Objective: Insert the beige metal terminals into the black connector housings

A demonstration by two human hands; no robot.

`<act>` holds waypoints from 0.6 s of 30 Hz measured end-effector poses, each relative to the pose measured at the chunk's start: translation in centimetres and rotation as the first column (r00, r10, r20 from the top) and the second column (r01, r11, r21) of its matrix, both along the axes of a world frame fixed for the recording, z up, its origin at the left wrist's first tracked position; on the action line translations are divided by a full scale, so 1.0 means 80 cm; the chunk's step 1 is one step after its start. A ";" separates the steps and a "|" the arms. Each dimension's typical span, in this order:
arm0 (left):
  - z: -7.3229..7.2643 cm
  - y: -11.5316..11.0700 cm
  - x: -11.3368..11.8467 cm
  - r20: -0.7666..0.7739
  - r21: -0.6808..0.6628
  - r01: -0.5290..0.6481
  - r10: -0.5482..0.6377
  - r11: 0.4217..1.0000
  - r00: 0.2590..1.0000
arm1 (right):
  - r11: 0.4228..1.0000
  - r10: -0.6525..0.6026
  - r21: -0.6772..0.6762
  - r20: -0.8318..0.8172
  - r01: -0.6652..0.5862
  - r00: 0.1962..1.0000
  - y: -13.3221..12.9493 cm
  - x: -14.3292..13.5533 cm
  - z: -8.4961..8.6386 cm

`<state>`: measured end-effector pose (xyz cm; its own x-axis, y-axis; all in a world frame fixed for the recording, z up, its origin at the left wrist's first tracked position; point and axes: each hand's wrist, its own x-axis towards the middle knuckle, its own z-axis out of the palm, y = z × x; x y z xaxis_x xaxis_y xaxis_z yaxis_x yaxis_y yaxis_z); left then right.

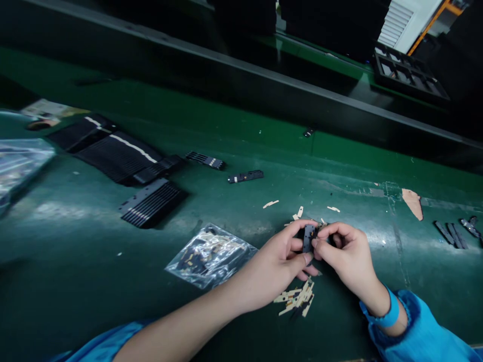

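Between the thumb and fingers of my left hand [281,264] is a small dark plastic part [308,238], held upright. My right hand [345,254] meets it from the right, thumb and forefinger pinched at its edge. Whatever the right fingertips pinch is too small to make out. Just below my hands lies a loose pile of thin cream-coloured pieces [298,299], some with dark and orange bits. A few more cream pieces [300,212] are scattered beyond my fingers. Left of my forearm rests a clear plastic bag [211,254] with similar small parts inside.
On the green worktop, rows of dark plastic parts [116,151] and a smaller stack [153,203] sit at left, near another clear bag [22,163]. Single dark parts [245,176] lie mid-table; several dark strips [451,235] are at right. A dark ledge [241,83] runs across the back.
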<state>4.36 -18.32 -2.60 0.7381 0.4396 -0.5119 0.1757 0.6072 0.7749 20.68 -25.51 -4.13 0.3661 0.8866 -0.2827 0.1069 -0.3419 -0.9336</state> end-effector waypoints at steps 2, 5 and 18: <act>0.001 0.000 0.000 -0.005 0.002 0.003 -0.003 1.000 1.000 | 1.000 -0.001 -0.006 -0.002 0.001 1.000 0.000 0.000 0.000; 0.001 0.000 0.000 -0.026 0.005 0.014 -0.014 1.000 1.000 | 1.000 0.004 -0.005 0.013 -0.004 1.000 0.001 0.000 0.001; 0.002 -0.001 0.001 -0.010 0.000 0.002 -0.002 1.000 1.000 | 1.000 -0.011 0.015 0.022 0.011 1.000 0.002 -0.003 0.003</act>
